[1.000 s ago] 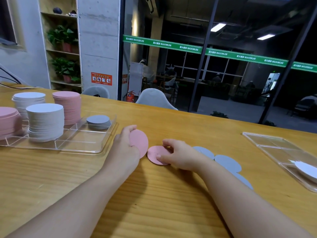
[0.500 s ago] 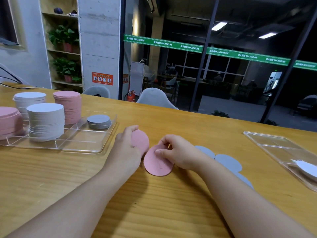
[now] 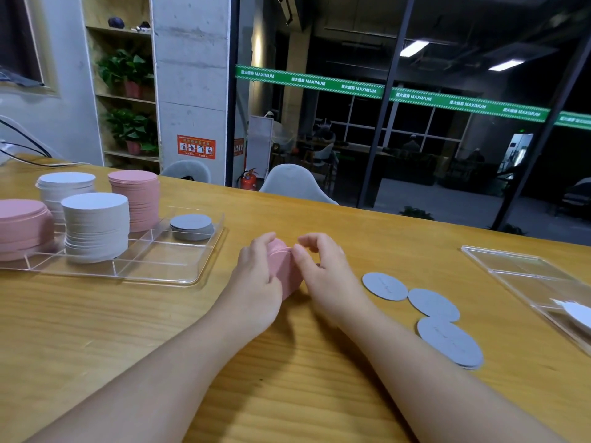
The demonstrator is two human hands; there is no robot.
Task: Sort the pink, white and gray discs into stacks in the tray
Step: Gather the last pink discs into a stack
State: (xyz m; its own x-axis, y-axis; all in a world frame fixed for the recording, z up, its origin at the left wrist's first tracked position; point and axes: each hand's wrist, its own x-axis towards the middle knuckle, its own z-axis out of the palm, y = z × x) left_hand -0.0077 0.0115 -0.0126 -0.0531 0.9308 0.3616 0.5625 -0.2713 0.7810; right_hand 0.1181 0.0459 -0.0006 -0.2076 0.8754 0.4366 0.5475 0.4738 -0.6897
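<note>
Left hand [image 3: 256, 276] grips upright pink discs [image 3: 286, 273], right hand [image 3: 323, 266] fingers curled, touching them; tray [image 3: 204, 270] holds pink, white, gray stacks.

Left hand [image 3: 259, 276] grips flat pink round discs [image 3: 286, 273] upright on the wooden table [image 3: 128, 330]; right hand [image 3: 323, 266] touches their edge. Three gray discs [image 3: 431, 303] lie right. Clear compartmented plastic tray [image 3: 179, 270] holds stacks, left.
</note>
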